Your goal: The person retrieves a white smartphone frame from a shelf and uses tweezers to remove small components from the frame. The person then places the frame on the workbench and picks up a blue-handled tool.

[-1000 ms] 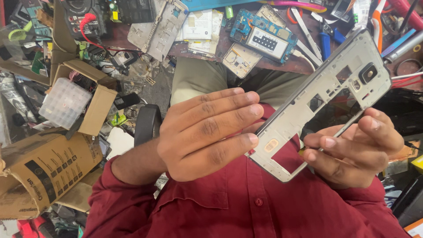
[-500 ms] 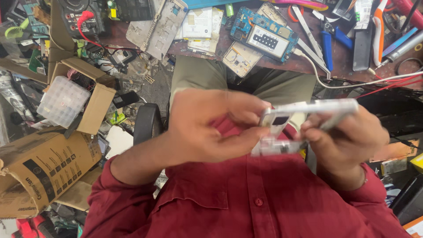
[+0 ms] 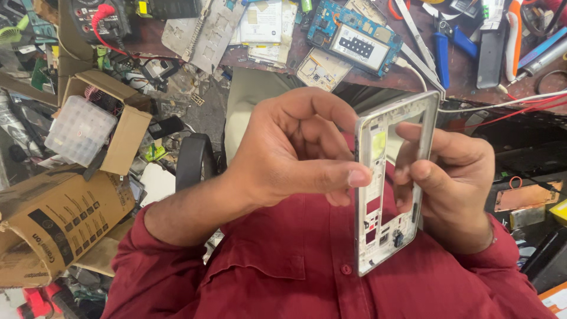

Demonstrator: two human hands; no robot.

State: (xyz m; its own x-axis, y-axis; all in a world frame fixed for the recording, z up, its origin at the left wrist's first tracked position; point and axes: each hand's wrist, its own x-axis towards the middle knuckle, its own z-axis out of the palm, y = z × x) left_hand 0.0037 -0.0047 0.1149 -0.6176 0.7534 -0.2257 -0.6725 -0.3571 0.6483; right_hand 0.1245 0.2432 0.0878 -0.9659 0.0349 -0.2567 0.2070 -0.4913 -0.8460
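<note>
We hold a silver phone frame (image 3: 390, 183) upright in front of our chest, over a dark red shirt (image 3: 283, 277). It is an empty metal mid-frame, long edge vertical, with open cut-outs we can see through. Our right hand (image 3: 455, 189) is clenched around its right side, fingers wrapping from behind and showing through the opening, the grip firm on the frame. Our left hand (image 3: 295, 153) curls in from the left, thumb tip touching the frame's left edge near its middle, the other fingers bent behind; its grip is a light pinch on the frame.

Beyond our hands lies a cluttered surface (image 3: 472, 82) with a blue circuit board (image 3: 354, 35), blue-handled pliers (image 3: 442, 47) and loose cables. To the left, on the floor, sit an open cardboard box (image 3: 118, 118) holding a clear plastic parts case (image 3: 80, 130), and a larger cardboard box (image 3: 53, 224).
</note>
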